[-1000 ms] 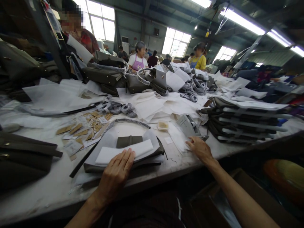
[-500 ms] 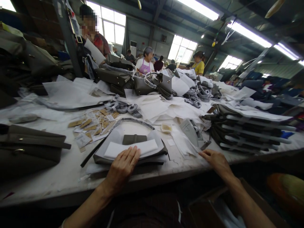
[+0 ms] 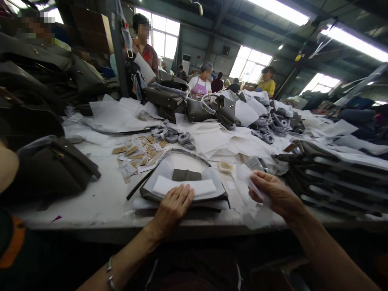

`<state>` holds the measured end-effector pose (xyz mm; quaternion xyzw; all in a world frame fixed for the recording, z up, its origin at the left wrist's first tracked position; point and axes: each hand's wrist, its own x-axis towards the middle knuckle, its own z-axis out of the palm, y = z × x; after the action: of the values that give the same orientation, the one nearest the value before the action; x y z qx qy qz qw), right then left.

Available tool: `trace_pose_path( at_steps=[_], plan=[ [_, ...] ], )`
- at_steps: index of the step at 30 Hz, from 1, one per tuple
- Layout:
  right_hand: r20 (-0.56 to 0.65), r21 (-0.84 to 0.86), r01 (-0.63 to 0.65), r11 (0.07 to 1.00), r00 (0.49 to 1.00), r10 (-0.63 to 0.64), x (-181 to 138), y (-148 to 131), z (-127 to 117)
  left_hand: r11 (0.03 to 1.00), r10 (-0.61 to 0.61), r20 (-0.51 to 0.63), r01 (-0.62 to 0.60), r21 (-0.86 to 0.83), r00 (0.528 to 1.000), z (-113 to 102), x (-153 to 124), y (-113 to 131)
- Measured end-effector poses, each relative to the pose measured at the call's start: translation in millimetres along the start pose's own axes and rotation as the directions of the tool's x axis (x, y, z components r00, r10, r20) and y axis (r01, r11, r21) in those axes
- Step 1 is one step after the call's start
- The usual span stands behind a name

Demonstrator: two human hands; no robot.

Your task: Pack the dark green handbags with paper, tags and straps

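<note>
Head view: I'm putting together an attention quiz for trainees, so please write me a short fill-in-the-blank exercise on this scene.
1. The person's left grip rests on a folded pad coloured ____.
2. A thin, translucent sheet is held in the person's ____ grip.
3. A silvery bracelet is worn on the person's ____ wrist.
4. The co-worker in the white top wears an apron coloured ____.

Missing words: white; right; left; purple.

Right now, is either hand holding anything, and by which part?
The right hand pinches a thin white sheet, apparently by an edge; the left hand just rests on white padding.
</note>
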<state>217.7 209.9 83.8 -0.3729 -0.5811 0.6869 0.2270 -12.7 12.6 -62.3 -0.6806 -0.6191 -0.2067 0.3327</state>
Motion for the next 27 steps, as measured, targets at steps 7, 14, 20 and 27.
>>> trace_pose_path(
  at_steps=[7, 14, 20, 27],
  plan=[
    [0.175, 0.022, 0.049, 0.999, 0.983, -0.052, 42.9, -6.5, 64.3, 1.0, -0.016, 0.021, 0.016, -0.002, 1.0, -0.3, -0.7, 2.1],
    [0.119, 0.131, 0.125, 0.983, 0.983, -0.141, 82.0, 14.0, 129.0, 0.998, -0.037, 0.009, 0.037, -0.043, 0.999, 1.3, -3.7, 3.9],
    [-0.199, 0.067, 0.151, 0.986, 0.971, -0.135, 159.3, 49.1, 136.6, 0.998, -0.038, -0.059, 0.034, -0.053, 0.998, -3.0, -2.9, 3.6],
    [-0.278, -0.081, 0.239, 0.968, 0.927, -0.253, 235.9, 36.8, 133.7, 1.0, 0.003, -0.105, -0.003, -0.002, 0.994, -3.3, -1.3, -1.3]
  ],
)
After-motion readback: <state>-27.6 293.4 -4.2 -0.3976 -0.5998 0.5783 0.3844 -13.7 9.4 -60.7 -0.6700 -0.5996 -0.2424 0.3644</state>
